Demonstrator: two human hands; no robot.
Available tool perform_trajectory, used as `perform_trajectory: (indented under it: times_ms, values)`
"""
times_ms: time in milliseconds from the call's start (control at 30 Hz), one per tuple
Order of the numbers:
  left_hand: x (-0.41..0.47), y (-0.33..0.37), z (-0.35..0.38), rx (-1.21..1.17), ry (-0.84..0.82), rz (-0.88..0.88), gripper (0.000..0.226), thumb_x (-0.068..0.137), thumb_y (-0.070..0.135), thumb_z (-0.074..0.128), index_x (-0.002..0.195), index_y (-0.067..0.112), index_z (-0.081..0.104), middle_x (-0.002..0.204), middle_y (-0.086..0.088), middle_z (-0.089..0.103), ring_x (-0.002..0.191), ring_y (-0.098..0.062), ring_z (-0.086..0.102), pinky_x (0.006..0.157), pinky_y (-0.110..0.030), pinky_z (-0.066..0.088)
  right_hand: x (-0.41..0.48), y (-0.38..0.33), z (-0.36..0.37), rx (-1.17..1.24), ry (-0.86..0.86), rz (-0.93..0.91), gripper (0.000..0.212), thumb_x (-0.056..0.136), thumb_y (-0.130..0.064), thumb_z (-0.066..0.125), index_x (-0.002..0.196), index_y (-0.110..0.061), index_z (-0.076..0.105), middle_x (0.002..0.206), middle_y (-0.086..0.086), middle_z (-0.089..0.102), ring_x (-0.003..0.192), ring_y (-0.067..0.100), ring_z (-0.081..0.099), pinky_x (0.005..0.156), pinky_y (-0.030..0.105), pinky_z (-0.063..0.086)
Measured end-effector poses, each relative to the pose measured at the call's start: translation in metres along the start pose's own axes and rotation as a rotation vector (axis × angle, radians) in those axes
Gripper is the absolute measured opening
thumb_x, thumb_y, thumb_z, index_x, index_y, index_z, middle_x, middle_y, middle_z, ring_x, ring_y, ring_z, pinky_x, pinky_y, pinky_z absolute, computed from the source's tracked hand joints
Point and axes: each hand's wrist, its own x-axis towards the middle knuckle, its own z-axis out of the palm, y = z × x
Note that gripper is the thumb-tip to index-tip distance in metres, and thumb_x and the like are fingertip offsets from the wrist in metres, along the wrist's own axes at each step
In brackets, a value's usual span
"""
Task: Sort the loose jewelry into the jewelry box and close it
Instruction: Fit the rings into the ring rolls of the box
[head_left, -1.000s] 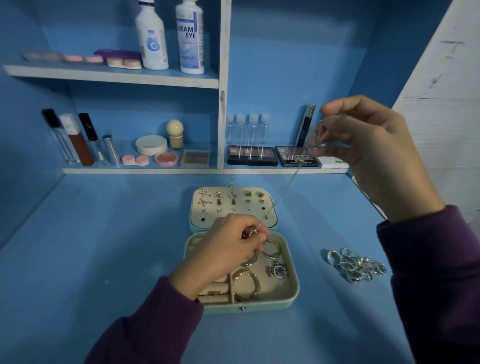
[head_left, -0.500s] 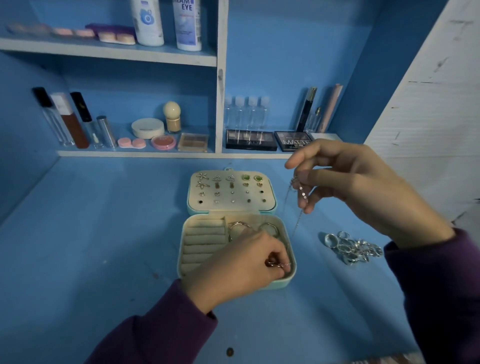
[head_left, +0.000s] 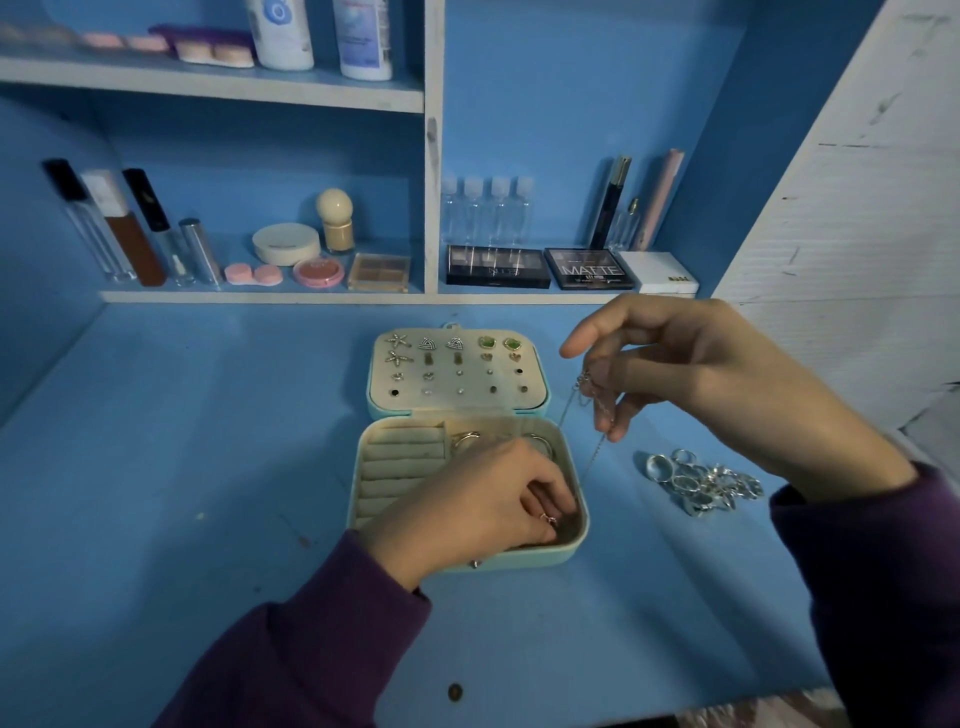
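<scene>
Left hand (head_left: 483, 499): curled, palm down, lowered into the near right compartment of the jewelry box (head_left: 574, 545); the fingertips are pinched on a small pinkish pendant end of the chain (head_left: 589, 462).

Right hand (head_left: 691, 379): raised beyond and to the right of the left hand, fingers half closed, thumb and fingertips nipping the upper part of the thin silver chain, which is gathered at the fingers and hangs down toward the box's right edge.

Jewelry box: pale green, open, flat on the blue desk (head_left: 182, 467) beneath the left hand. Ring rolls are seen left of that hand; two bangles (head_left: 467, 439) are partly seen just beyond its knuckles. The lid (head_left: 460, 371), laid back beyond the left hand, is studded with rows of earrings.

Loose rings (head_left: 701, 480): a silver heap on the desk, below the right hand and right of the box, apart from it.

Shelf (head_left: 260, 297): beyond both hands, stocked with cosmetics, palettes and bottles.
</scene>
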Motion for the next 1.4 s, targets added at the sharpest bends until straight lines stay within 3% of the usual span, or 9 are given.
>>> perform_trajectory:
  times_ms: [167, 300, 500, 633, 767, 900, 1033, 1300, 1400]
  values:
    - [-0.004, 0.0, 0.0, -0.043, 0.098, 0.017, 0.019, 0.08, 0.001, 0.071, 0.092, 0.016, 0.074, 0.069, 0.017, 0.062, 0.072, 0.004, 0.062, 0.07, -0.013, 0.053, -0.001, -0.002, 0.001, -0.025, -0.013, 0.001, 0.029, 0.085, 0.017, 0.049, 0.091, -0.005, 0.065, 0.068, 0.009, 0.061, 0.056, 0.025, 0.059, 0.054, 0.029, 0.052]
    - [-0.006, -0.002, 0.006, 0.051, 0.203, 0.091, 0.019, 0.079, 0.005, 0.073, 0.089, 0.021, 0.074, 0.068, 0.023, 0.055, 0.067, 0.009, 0.057, 0.065, -0.007, 0.047, 0.001, -0.001, 0.002, -0.037, -0.008, 0.0, 0.028, 0.085, 0.018, 0.049, 0.092, -0.004, 0.064, 0.069, 0.01, 0.061, 0.056, 0.025, 0.06, 0.054, 0.029, 0.052]
    - [-0.005, -0.008, 0.01, 0.064, 0.144, 0.096, 0.017, 0.077, 0.008, 0.076, 0.092, 0.017, 0.074, 0.075, 0.011, 0.061, 0.072, -0.003, 0.064, 0.074, -0.021, 0.055, 0.002, 0.0, 0.006, -0.046, -0.02, 0.005, 0.027, 0.084, 0.017, 0.051, 0.092, -0.004, 0.064, 0.071, 0.014, 0.062, 0.055, 0.024, 0.059, 0.054, 0.03, 0.054]
    - [-0.012, -0.01, -0.003, -0.064, 0.124, 0.026, 0.021, 0.075, 0.007, 0.079, 0.094, 0.017, 0.075, 0.083, 0.007, 0.07, 0.078, 0.0, 0.067, 0.078, -0.017, 0.055, 0.003, 0.001, 0.006, -0.055, -0.049, 0.005, 0.026, 0.084, 0.016, 0.052, 0.094, -0.005, 0.065, 0.071, 0.014, 0.062, 0.056, 0.024, 0.06, 0.055, 0.03, 0.054]
    - [-0.019, -0.017, -0.018, -0.078, 0.292, -0.014, 0.022, 0.077, 0.012, 0.077, 0.081, 0.033, 0.073, 0.067, 0.026, 0.065, 0.074, 0.01, 0.063, 0.071, -0.007, 0.048, 0.003, 0.006, 0.009, -0.105, -0.131, 0.03, 0.023, 0.084, 0.011, 0.057, 0.096, -0.007, 0.064, 0.072, 0.014, 0.064, 0.057, 0.022, 0.063, 0.056, 0.026, 0.053]
    - [-0.02, -0.029, -0.021, -0.106, 0.536, 0.012, 0.034, 0.082, 0.011, 0.072, 0.077, 0.044, 0.065, 0.08, 0.023, 0.069, 0.079, 0.007, 0.063, 0.073, -0.01, 0.048, 0.002, 0.018, 0.017, -0.22, -0.24, 0.047, 0.025, 0.084, 0.008, 0.061, 0.096, -0.013, 0.066, 0.071, 0.009, 0.067, 0.059, 0.017, 0.064, 0.059, 0.023, 0.052]
    - [-0.021, -0.038, -0.019, -0.096, 0.758, 0.031, 0.032, 0.084, 0.009, 0.068, 0.084, 0.04, 0.067, 0.088, 0.017, 0.07, 0.086, -0.001, 0.063, 0.074, -0.014, 0.048, 0.001, 0.033, 0.027, -0.378, -0.273, 0.026, 0.026, 0.08, 0.002, 0.067, 0.096, -0.018, 0.069, 0.073, 0.002, 0.07, 0.065, 0.011, 0.065, 0.064, 0.016, 0.048]
    - [-0.032, -0.045, -0.02, -0.078, 0.896, -0.026, 0.032, 0.087, 0.009, 0.065, 0.087, 0.04, 0.065, 0.091, 0.028, 0.057, 0.089, -0.006, 0.055, 0.069, -0.004, 0.038, -0.007, 0.054, 0.037, -0.544, -0.257, 0.018, 0.032, 0.076, 0.002, 0.066, 0.096, -0.023, 0.068, 0.074, -0.017, 0.066, 0.066, -0.001, 0.057, 0.061, 0.009, 0.04]
    - [-0.038, -0.05, -0.019, -0.019, 0.923, -0.029, 0.019, 0.086, 0.023, 0.062, 0.1, 0.036, 0.065, 0.099, 0.031, 0.053, 0.1, -0.01, 0.05, 0.085, -0.018, 0.043, -0.011, 0.057, 0.038, -0.553, -0.237, -0.017, 0.034, 0.076, 0.003, 0.066, 0.095, -0.026, 0.069, 0.074, -0.022, 0.064, 0.069, -0.004, 0.057, 0.062, 0.006, 0.038]
